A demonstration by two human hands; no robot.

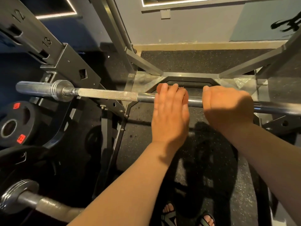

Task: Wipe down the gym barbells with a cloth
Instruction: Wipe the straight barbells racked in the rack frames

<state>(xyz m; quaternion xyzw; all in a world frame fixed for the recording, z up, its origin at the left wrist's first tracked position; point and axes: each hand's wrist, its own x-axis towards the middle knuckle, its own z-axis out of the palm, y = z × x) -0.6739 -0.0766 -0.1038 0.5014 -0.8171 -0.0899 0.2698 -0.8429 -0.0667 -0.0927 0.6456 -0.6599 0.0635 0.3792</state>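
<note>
A steel barbell (104, 94) lies across the rack from left to right at mid-height. My left hand (169, 115) lies over its smooth middle section and presses a small reddish-brown cloth (184, 96) onto the bar; only the cloth's edges show past my fingers. My right hand (228, 106) grips the bar just to the right, fingers curled over the top. A second barbell (40, 204) with a curved shaft sits at the lower left.
Black weight plates (14, 124) with red labels hang at the left. A numbered black rack upright (40, 43) rises at upper left, grey frame beams (143, 62) stand behind the bar. Speckled rubber flooring (203, 160) lies below, with my sandalled feet (187, 216) at the bottom.
</note>
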